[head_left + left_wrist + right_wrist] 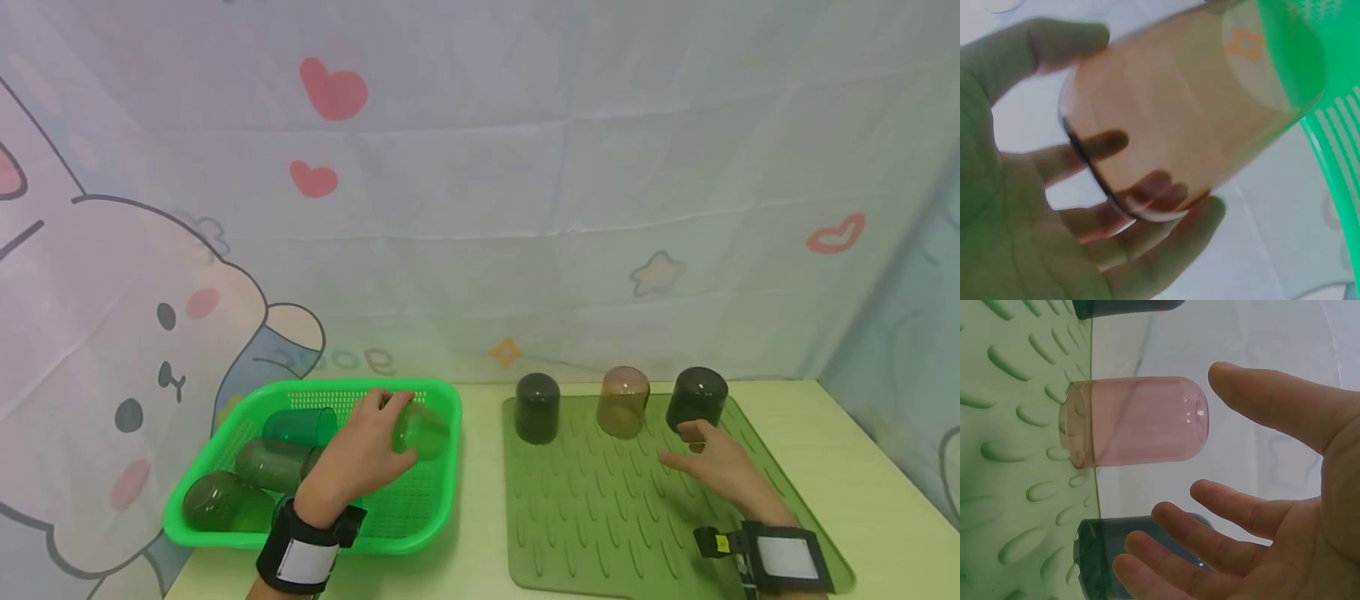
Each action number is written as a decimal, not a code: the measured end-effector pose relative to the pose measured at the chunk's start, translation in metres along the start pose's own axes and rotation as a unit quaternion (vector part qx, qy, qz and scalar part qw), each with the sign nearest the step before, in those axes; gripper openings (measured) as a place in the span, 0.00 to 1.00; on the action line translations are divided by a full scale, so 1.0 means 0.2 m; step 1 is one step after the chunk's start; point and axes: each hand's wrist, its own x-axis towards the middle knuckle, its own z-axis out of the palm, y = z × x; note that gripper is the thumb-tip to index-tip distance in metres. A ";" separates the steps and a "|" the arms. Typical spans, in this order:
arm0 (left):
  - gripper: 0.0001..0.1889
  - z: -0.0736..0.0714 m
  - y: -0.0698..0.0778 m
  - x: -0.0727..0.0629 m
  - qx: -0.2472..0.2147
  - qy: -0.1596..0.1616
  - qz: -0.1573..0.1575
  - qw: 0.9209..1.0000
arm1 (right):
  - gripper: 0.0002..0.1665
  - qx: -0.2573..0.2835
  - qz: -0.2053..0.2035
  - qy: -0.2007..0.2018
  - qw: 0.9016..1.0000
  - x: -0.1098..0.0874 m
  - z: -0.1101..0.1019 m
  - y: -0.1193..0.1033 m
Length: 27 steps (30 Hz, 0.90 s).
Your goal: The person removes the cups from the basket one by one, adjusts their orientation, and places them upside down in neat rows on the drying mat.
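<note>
My left hand (367, 450) holds a clear pinkish-brown cup (1172, 112) over the right part of the green basket (455, 467). Thumb and fingers grip the cup round its closed end, and its mouth points away from the palm. In the head view the cup looks greenish against the basket. My right hand (716, 471) hovers above the green drying mat (585, 517), fingers spread and holding nothing. Nearest to it is a dark cup (697, 398) standing upside down. Left of that, a pink cup (1141, 422) also stands mouth down.
Another dark cup (537, 408) stands upside down at the mat's back left corner. Lying in the basket are a teal cup (300, 426), a grey-brown cup (273, 464) and a dark olive cup (217, 502). A printed cloth (480, 208) hangs behind the table.
</note>
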 end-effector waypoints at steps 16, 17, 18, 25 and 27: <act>0.32 0.20 0.22 0.10 -0.065 0.073 0.037 0.995 | 0.50 -0.011 -0.032 -0.005 0.999 -0.03 0.02 -0.08; 0.32 0.22 0.23 0.10 -0.075 0.073 0.035 0.994 | 0.49 -0.012 -0.041 -0.003 0.999 -0.03 0.03 -0.09; 0.32 0.23 0.24 0.10 -0.084 0.071 0.033 0.993 | 0.48 -0.012 -0.049 -0.002 0.999 -0.03 0.03 -0.10; 0.32 0.35 0.31 0.13 -0.137 0.058 0.022 0.989 | 0.43 -0.027 -0.103 0.004 0.994 -0.05 0.06 -0.18; 0.33 0.37 0.32 0.14 -0.152 0.054 0.018 0.987 | 0.43 -0.024 -0.111 -0.001 0.994 -0.06 0.07 -0.21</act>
